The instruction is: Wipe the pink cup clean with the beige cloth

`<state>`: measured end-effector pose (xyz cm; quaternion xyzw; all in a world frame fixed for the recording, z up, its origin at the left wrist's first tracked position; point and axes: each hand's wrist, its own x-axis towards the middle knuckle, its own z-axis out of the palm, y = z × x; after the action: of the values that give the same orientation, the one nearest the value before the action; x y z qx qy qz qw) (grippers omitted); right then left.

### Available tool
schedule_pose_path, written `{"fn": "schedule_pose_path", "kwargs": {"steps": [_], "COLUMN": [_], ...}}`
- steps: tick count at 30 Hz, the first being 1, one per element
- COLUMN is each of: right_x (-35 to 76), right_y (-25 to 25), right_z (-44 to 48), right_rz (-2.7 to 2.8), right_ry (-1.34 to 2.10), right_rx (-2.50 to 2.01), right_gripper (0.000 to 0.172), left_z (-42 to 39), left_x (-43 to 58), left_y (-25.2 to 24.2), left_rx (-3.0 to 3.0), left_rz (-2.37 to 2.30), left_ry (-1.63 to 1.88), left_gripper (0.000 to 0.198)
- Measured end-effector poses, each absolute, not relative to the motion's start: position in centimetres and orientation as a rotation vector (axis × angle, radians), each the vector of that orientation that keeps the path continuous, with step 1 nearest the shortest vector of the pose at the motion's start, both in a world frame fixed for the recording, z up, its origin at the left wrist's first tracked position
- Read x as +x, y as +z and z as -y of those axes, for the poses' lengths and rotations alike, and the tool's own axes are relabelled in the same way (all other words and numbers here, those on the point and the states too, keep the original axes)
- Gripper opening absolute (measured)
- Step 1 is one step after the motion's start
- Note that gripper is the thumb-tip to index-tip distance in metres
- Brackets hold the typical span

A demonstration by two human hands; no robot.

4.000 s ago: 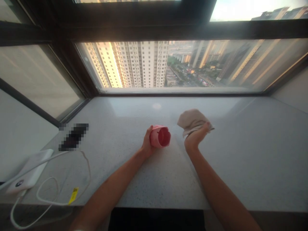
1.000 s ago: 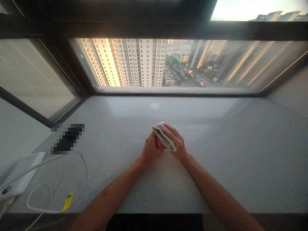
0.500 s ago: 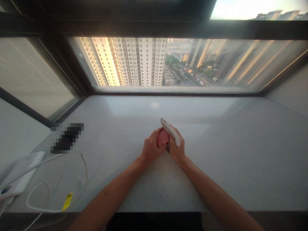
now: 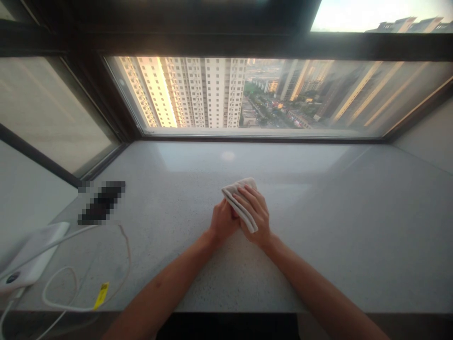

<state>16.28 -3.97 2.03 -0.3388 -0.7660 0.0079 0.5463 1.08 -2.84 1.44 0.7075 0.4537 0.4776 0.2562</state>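
A folded, pale grey-white cloth (image 4: 240, 194) lies under the fingers of my right hand (image 4: 257, 212), which presses it over the top of a small pinkish-red object (image 4: 234, 214). My left hand (image 4: 222, 219) is closed around that object from the left. Only a sliver of the object shows between the two hands, so its kind cannot be made out. Both hands meet just above the pale speckled windowsill (image 4: 198, 189), near its middle.
On the left lie a white power bank (image 4: 38, 252), a looped white cable (image 4: 67, 309) with a yellow tag (image 4: 101, 295), and a dark pixelated item (image 4: 102, 203). A dark window frame (image 4: 262, 138) borders the sill's far side.
My right hand has turned over, bringing the cloth from the object's right side onto its top. The pinkish-red object, plainly visible before, is now mostly covered.
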Motion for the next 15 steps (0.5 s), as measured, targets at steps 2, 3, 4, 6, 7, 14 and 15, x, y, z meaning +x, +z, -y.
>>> {"fn": "schedule_pose_path", "kwargs": {"steps": [2, 3, 4, 6, 7, 14, 15], "right_x": [16.3, 16.2, 16.2, 16.2, 16.2, 16.5, 16.6], "right_y": [1.9, 1.8, 1.7, 1.6, 1.6, 2.2, 2.2], "right_z": [3.8, 3.7, 3.7, 3.6, 3.7, 3.5, 3.4], "right_rz": [1.714, 1.625, 1.552, 1.548, 1.613, 1.766, 1.764], "right_ry": [0.111, 0.174, 0.221, 0.218, 0.169, -0.002, 0.008], "right_rx": [-0.853, -0.898, -0.935, -0.948, -0.922, -0.842, -0.838], "right_gripper": [0.046, 0.046, 0.047, 0.047, 0.047, 0.049, 0.049], "left_z": [2.9, 3.0, 3.0, 3.1, 3.2, 3.3, 3.4], "left_x": [1.2, 1.2, 1.3, 1.4, 1.4, 1.2, 1.2], "left_y": [1.6, 1.7, 1.8, 2.0, 2.0, 2.9, 3.5], "left_rx": [1.916, 1.912, 1.903, 1.876, 1.855, 1.770, 1.792], "left_rz": [-1.229, -1.212, -1.192, -1.156, -1.148, -1.116, -1.066], "left_ry": [1.312, 1.325, 1.341, 1.359, 1.357, 1.324, 1.398], "left_gripper": [0.035, 0.043, 0.049, 0.051, 0.045, 0.055, 0.064]}}
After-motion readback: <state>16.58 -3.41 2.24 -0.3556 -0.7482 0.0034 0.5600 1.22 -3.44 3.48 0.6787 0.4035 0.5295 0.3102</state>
